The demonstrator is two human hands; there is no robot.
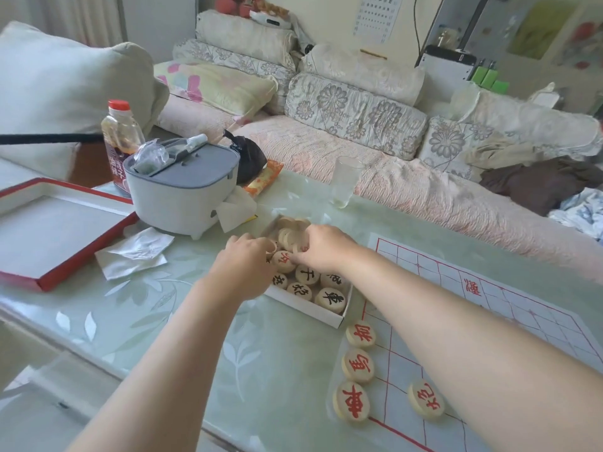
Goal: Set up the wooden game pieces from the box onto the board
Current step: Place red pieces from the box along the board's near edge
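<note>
- Head view: four red pieces [360,334] sit on the board [489,288], lower middle — a small start.
- Most pieces [330,299] wait in the box [306,309], mid-frame.
- Left hand [243,265] and right hand [326,249] dig in it, fingers bent — holding anything? I cannot tell.

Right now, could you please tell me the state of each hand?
Left hand: curled, seems to pinch a wooden piece in the box.
Right hand: fingers curled down among the other pieces; whether it holds one cannot be told.
</note>
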